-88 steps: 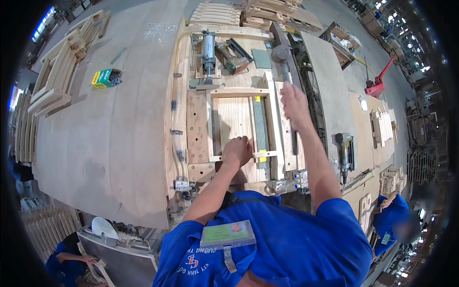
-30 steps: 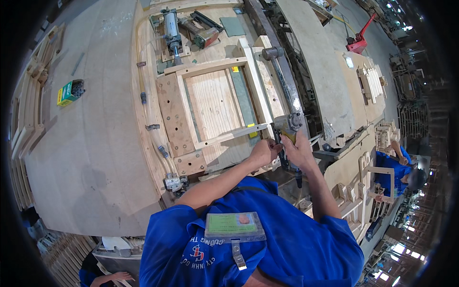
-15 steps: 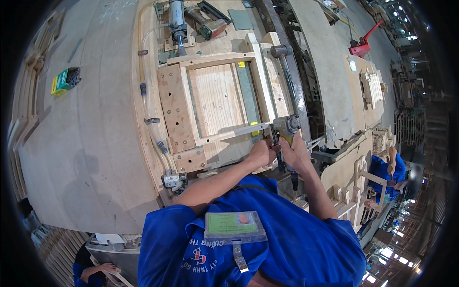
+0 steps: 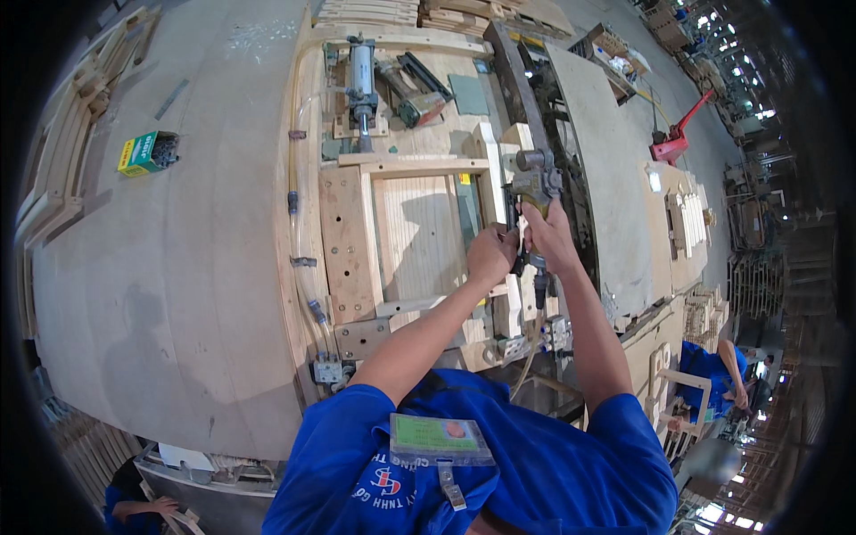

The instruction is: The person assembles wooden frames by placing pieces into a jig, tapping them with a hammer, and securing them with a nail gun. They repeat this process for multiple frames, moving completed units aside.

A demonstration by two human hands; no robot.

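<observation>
The nail gun (image 4: pixel 533 185), just right of centre, is gripped by the right hand (image 4: pixel 552 239); the left hand (image 4: pixel 492 256) curls at its magazine, hold unclear. It seems being readied; next calls for steady aim at the central wooden frame (image 4: pixel 428 167).

Both hands (image 4: pixel 553 239) at a nail gun (image 4: pixel 535 185)

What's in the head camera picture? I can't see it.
A person's right hand grips a nail gun at a wooden frame's right side, with the left hand close by. Beyond the frame are a metal cylinder and another nail gun; leftward, a green-and-yellow box.
</observation>
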